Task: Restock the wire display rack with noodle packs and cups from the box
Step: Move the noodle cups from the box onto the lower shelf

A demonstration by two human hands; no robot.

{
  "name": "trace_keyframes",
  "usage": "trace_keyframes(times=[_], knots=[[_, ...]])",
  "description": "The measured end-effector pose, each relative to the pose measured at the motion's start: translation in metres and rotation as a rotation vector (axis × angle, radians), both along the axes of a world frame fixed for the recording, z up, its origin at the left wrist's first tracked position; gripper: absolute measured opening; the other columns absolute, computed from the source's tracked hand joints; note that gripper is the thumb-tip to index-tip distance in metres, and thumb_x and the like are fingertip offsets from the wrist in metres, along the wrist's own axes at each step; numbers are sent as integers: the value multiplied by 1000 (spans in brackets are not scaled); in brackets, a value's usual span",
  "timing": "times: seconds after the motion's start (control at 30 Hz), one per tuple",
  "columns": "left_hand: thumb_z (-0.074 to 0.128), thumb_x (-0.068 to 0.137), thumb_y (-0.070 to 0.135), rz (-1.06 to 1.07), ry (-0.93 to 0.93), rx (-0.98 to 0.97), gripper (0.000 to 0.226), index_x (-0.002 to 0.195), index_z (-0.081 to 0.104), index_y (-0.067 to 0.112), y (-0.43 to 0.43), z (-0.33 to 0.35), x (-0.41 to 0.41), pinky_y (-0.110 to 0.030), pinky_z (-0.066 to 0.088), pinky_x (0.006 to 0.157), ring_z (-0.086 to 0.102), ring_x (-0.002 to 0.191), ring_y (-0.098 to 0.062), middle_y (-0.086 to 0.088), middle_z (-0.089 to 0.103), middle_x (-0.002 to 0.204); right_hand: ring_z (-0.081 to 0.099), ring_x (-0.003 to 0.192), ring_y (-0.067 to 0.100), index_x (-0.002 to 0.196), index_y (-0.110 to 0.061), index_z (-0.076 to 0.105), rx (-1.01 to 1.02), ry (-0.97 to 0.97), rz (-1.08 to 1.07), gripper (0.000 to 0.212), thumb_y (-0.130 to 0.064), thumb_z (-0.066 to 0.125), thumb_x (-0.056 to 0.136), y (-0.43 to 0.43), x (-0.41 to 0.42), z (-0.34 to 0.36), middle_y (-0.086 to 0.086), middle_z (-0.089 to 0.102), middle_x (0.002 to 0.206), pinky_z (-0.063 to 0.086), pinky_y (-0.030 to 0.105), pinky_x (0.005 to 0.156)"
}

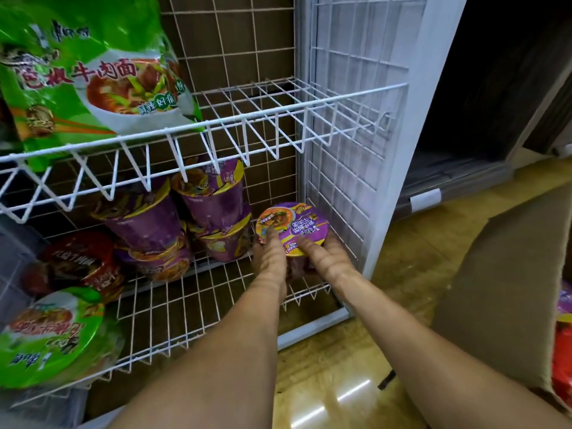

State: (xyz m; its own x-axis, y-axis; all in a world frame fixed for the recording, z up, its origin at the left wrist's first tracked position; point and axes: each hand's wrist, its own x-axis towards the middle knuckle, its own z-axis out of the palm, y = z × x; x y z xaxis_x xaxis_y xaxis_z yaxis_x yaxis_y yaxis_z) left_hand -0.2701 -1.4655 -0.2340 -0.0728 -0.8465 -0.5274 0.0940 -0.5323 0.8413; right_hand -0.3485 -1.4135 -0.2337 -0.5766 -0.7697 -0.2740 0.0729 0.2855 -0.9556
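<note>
The rack (397, 181) fills the view, box (495, 289) off to the right. Green pack (93, 82) up top, purple cups (210, 205) piled on the lower shelf. Another cup (294, 227) is at that shelf's right end, probably resting on the wire, with left hand (269, 261) and right hand (325, 258) both curled around it.

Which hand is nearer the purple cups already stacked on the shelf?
Left. The left hand grips the held cup on the side next to the stacked cups; the right hand grips its far side.
</note>
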Motion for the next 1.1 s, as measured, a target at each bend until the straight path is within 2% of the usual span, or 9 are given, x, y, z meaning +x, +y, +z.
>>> trace_keyframes(times=[0.17,0.27,0.37,0.43,0.57,0.77,0.83,0.97,1.1], knots=[[55,101,42,14,32,63,35,121,58,14,-2,-17,-3,-42,60,82,68,92,-28,-12,69,109,67,105,23,135,-20,54,9,-9,35,48,-18,73,91,0,-4,-10,5,70,120,57,34,86],[65,90,46,60,1,19,50,131,55,20,-3,-20,-11,-31,59,63,69,91,-26,-9,68,119,68,101,22,139,-18,51,-8,-58,15,50,-20,71,93,-4,-8,-16,6,70,121,59,33,84],[56,65,67,73,-87,19,82,139,47,35,-7,-27,-20,-50,56,93,64,111,-36,-12,58,136,66,112,24,141,-19,48,12,-3,1,57,-34,72,92,-10,-8,-20,4,68,124,52,44,104],[54,60,70,83,-55,54,91,145,38,43,-6,-27,-22,-57,53,96,60,116,-41,-11,53,139,62,117,22,142,-21,47,23,50,-11,59,-42,70,92,-13,-8,-21,0,67,125,46,41,110],[64,76,67,97,57,84,78,144,41,38,-2,-24,-23,-56,57,89,64,109,-39,-7,59,130,63,114,21,138,-24,49,6,31,-24,61,-50,70,87,-22,-7,-24,-5,68,119,50,45,105],[70,68,60,117,75,86,78,135,54,24,-8,-23,-22,-40,60,71,70,102,-37,-13,68,121,68,109,25,134,-24,50,-59,-58,-55,70,-57,74,77,-32,-8,-29,3,68,122,60,50,88],[73,78,47,142,108,53,65,134,58,20,-13,-23,-24,-44,59,86,69,107,-36,-14,68,123,66,113,22,136,-27,51,-82,-39,-50,75,-57,74,72,-34,-8,-29,1,67,125,55,46,99],[77,82,42,169,113,39,64,138,57,19,-20,-25,-27,-52,50,104,63,118,-34,-11,65,131,60,120,17,142,-19,50,-113,15,-13,51,-21,68,94,-37,-9,-25,2,65,131,44,34,110],[75,87,34,176,135,10,66,146,48,19,-25,-23,-26,-49,48,107,60,124,-30,-10,62,137,60,113,14,141,-15,52,-118,29,-3,49,-11,66,94,-48,-10,-24,2,65,123,44,2,82]])
